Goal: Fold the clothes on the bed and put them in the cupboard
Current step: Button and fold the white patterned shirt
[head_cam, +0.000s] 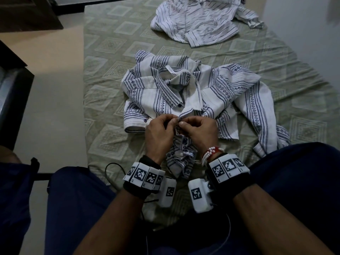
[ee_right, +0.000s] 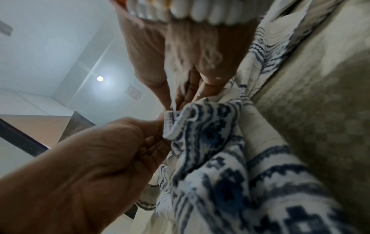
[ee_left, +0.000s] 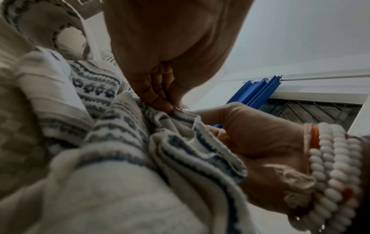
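The fingers (head_cam: pixel 173 122) of the left hand (head_cam: pixel 160 133) and the right hand (head_cam: pixel 198 131) are curled and pinch the front edge of the patterned shirt (head_cam: pixel 184 94). The fingertips meet right at the middle strip, where the buttons are. It looks like they are doing up a button, but the button itself is hidden under the fingers.

The patterned shirt lies on the bed (head_cam: pixel 110 52), close in front of the person, with its collar pointing away and its sleeves spread out to both sides. Its bottom part is bunched up under the hands.

The cloth looks soft, thin and light. It will flop and wrinkle easily, so it should be smoothed flat before folding. Good places to take hold are the shoulders and the bottom hem, one in each hand.

Past the patterned shirt, further up the bed, lies a striped shirt (head_cam: pixel 198 21) in a heap, not folded yet. No cupboard can be clearly seen.
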